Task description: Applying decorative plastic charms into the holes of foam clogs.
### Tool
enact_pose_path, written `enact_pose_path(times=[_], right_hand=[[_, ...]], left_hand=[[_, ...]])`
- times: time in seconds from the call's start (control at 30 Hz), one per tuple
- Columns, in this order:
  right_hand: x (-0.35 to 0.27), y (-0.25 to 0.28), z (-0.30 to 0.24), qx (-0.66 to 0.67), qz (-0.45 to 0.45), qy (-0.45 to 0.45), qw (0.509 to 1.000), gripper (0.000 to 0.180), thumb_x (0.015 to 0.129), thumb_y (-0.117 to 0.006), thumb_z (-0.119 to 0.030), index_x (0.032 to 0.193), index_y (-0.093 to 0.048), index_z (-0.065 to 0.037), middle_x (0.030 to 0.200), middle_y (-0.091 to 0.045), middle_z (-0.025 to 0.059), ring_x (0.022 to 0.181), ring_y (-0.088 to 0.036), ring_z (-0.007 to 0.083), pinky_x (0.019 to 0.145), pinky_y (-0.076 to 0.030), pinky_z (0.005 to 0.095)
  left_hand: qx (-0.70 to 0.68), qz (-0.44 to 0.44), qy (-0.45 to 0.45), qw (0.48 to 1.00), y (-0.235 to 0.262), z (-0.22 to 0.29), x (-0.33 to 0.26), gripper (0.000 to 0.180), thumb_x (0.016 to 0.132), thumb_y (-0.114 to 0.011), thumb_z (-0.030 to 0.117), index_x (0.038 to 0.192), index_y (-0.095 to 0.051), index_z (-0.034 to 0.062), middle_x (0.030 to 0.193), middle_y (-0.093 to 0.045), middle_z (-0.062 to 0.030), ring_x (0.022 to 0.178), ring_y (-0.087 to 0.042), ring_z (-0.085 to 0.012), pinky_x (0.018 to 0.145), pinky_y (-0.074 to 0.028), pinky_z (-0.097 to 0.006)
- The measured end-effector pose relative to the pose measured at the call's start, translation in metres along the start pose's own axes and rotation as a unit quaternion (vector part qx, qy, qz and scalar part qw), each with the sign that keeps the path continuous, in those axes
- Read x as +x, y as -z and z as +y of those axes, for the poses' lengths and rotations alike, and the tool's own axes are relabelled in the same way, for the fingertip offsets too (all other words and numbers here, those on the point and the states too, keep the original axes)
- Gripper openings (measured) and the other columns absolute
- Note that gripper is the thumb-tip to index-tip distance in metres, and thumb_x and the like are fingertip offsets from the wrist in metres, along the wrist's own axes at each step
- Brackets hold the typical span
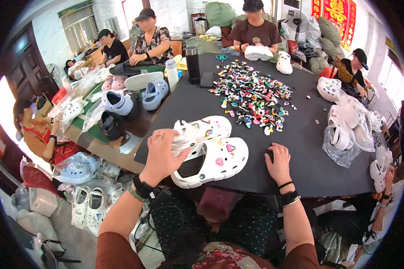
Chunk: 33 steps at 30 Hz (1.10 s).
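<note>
A pair of white clogs lies side by side at the table's front edge, toes to the right. The near clog [224, 161] carries pink charms; the far clog [213, 129] has a rainbow-coloured one. My left hand [159, 154] is at their heel end, thumb apart from the curved fingers, partly covering the far clog's heel. Whether its fingertips touch the clog is hidden. To the right of the pair, my right hand [279, 162] rests on the black tabletop [296, 139], fingers loosely stretched and nothing in it. Beyond lies a wide heap of small colourful shoe charms [256, 94].
Bagged white clogs [348, 123] stand at the right edge. A black bottle [192, 65] and a white bottle [171, 74] stand far left, near blue clogs [155, 94]. A person [258, 36] handles a white clog across the table; other people sit around. Bagged clogs [90, 204] lie lower left.
</note>
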State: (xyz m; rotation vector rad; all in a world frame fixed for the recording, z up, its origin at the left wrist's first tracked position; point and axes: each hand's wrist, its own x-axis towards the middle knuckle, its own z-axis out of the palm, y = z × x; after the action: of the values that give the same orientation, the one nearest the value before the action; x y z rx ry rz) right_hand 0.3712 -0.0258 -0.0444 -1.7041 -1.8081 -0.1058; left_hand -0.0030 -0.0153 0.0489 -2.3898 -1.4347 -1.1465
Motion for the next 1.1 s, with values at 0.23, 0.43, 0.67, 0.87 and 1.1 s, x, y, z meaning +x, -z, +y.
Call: enact_pose_path(times=[0.23,0.43,0.67,0.87,1.1], right_hand=[[-0.001,-0.004,-0.002,-0.020,0.005,0.006,1.000,0.027,0.082,-0.068,-0.013,0.105,-0.058,-0.006,0.122,-0.057,0.0106,0.119,-0.048,0.0315,0.097,-0.039,0.0462],[0.004,-0.002,-0.012,-0.008,-0.009,0.012,1.000,0.026,0.082,-0.068,-0.012,0.105,-0.058,-0.005,0.124,-0.057,0.0108,0.120,-0.048,0.0319,0.098,-0.038,0.0467],[0.000,0.002,-0.008,-0.018,-0.026,-0.001,1.000,0.027,0.083,-0.067,-0.011,0.107,-0.057,-0.004,0.126,-0.056,0.0130,0.122,-0.047,0.0331,0.101,-0.036,0.0481],[0.002,0.002,-0.011,-0.014,-0.035,-0.015,0.999,0.028,0.082,-0.067,-0.010,0.108,-0.057,-0.004,0.127,-0.055,0.0128,0.123,-0.045,0.0332,0.102,-0.035,0.0486],[0.007,0.004,-0.014,-0.009,-0.022,0.001,1.000,0.029,0.080,-0.066,-0.006,0.106,-0.055,-0.004,0.125,-0.054,0.0151,0.122,-0.045,0.0352,0.102,-0.033,0.0482]], left_hand=[[0.080,-0.164,-0.014,0.983,0.004,-0.010,-0.006,0.055,0.069,-0.079,0.041,0.107,-0.062,0.0043,0.103,-0.062,-0.0140,0.108,-0.052,-0.0328,0.090,-0.039,-0.046],[0.076,-0.224,0.037,0.971,0.004,-0.020,0.002,0.033,0.076,-0.074,0.030,0.092,-0.063,0.0041,0.096,-0.064,-0.0142,0.100,-0.056,-0.0343,0.083,-0.043,-0.046],[-0.054,-0.109,0.027,0.992,0.005,-0.020,-0.001,0.024,0.071,-0.076,0.020,0.075,-0.061,0.0020,0.075,-0.061,-0.0157,0.079,-0.057,-0.0368,0.073,-0.044,-0.044],[-0.036,-0.032,0.065,0.997,0.022,-0.048,0.016,0.022,0.070,-0.078,0.017,0.079,-0.065,0.0021,0.075,-0.062,-0.0145,0.077,-0.057,-0.0337,0.067,-0.044,-0.042],[0.054,0.076,0.113,0.989,0.041,-0.126,0.074,0.028,0.073,-0.078,0.022,0.084,-0.064,0.0001,0.079,-0.063,-0.0198,0.077,-0.062,-0.0376,0.069,-0.047,-0.041]])
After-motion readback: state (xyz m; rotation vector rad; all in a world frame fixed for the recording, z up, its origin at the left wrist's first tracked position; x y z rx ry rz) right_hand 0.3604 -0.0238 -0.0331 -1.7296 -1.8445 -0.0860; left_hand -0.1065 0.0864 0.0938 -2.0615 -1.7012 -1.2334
